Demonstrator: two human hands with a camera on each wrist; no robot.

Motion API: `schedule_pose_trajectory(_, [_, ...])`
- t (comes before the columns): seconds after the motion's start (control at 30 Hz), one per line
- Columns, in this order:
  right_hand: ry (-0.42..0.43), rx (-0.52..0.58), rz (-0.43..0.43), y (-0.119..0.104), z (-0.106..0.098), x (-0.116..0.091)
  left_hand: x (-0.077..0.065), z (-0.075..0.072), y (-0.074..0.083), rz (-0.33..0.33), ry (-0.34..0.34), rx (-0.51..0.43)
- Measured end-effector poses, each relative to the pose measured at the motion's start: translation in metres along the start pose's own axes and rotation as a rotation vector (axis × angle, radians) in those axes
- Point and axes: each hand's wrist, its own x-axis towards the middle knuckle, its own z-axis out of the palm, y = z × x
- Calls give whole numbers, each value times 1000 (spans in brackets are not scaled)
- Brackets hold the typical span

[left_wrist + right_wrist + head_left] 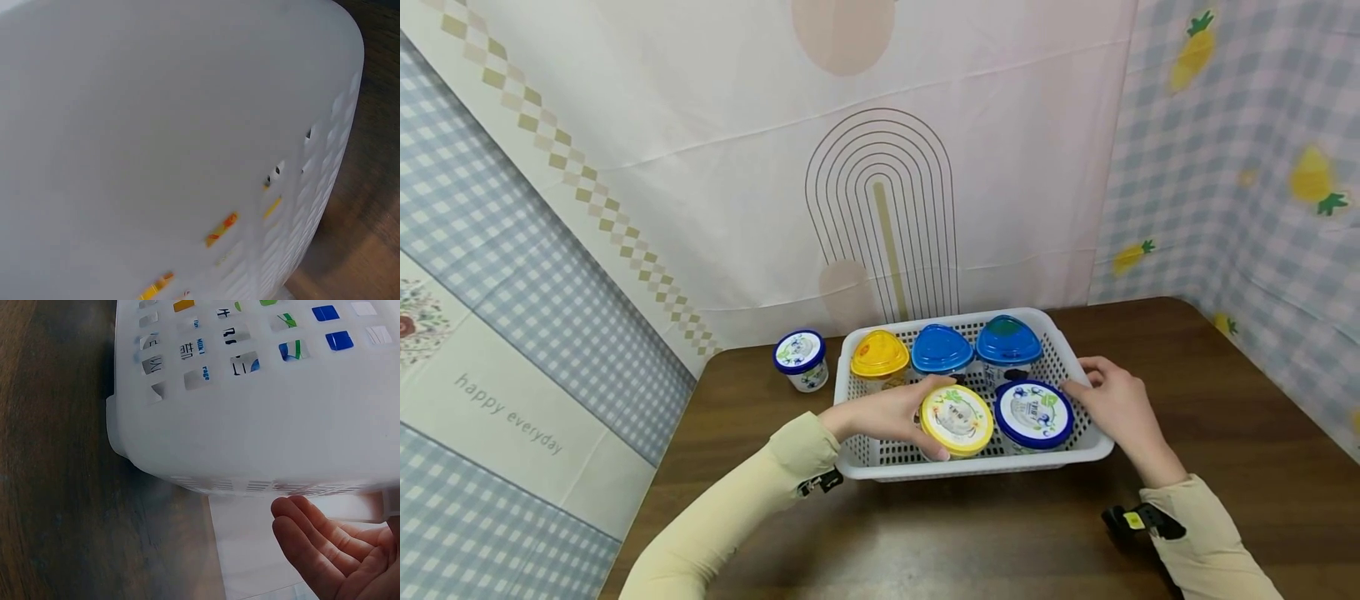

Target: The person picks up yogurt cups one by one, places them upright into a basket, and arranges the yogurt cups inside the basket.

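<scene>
A white perforated plastic basket [973, 471] stands on the table, holding several lidded tubs. My left hand [887, 414] reaches over its left front and grips a tub with a round yellow lid [957, 419], thumb in front and fingers behind. Whether this tub rests on the basket floor is hidden. Beside it sits a tub with a round dark-blue-rimmed lid [1034, 414]. At the basket's right end, my right hand [1116, 408] holds the rim, thumb over the edge; its fingers [312, 540] lie outside in the right wrist view. Only the basket wall [156, 125] fills the left wrist view.
Along the basket's back row stand a yellow-lidded tub [880, 354] and two blue-lidded ones, a left tub [942, 348] and a right tub [1008, 340]. Another blue-rimmed tub [801, 358] is on the brown table [970, 542], left of the basket. A patterned cloth [737, 208] hangs behind.
</scene>
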Motion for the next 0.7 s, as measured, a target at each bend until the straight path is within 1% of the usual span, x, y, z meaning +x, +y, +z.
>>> schedule_pose_trajectory(0.27, [-14, -2, 9, -1, -1, 0, 3, 2, -4, 8, 0, -10])
schedule_pose_trajectory(0.7, [7, 7, -14, 1, 0, -1, 6, 7, -9, 13, -9, -40])
